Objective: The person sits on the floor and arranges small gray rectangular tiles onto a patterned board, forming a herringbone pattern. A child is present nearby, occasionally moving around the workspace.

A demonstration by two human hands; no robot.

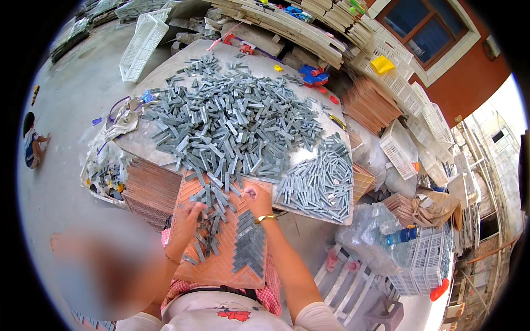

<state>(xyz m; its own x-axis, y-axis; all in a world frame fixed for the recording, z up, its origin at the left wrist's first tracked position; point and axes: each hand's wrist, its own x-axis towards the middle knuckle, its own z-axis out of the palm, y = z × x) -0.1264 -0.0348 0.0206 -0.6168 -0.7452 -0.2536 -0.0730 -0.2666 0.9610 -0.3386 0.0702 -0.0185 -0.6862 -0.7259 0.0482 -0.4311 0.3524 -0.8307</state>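
at the bottom centre of the frame an orange grid board (221,265) lies across your lap, its long axis running from the lower edge up toward the surface. a block of grey strips (249,248) is already set into its right side in a herringbone pattern, the strips slanting alternately left and right. loose grey strips (212,220) lie scattered over the board's middle and upper left, pointing every which way.

your left hand (187,212) rests on the board's upper left corner, fingers curled down among the loose strips; you can't tell whether it actually grips one. your right hand (258,197), with a gold bracelet (265,218) at the wrist, sits at the board's upper right edge with its fingers bunched close together at the strips there; whether they pinch one is too small to tell.

just left of the board a stack of orange boards (149,190) stands. beyond your hands the round grey surface (270,58) carries a big heap of grey strips (232,118) lying crosswise in all directions. at centre right a tidier batch (320,179) lies roughly parallel, long axes running from lower left to upper right. farther off, white plastic crates (141,41) sit at upper left and more white crates (408,99) at upper right.
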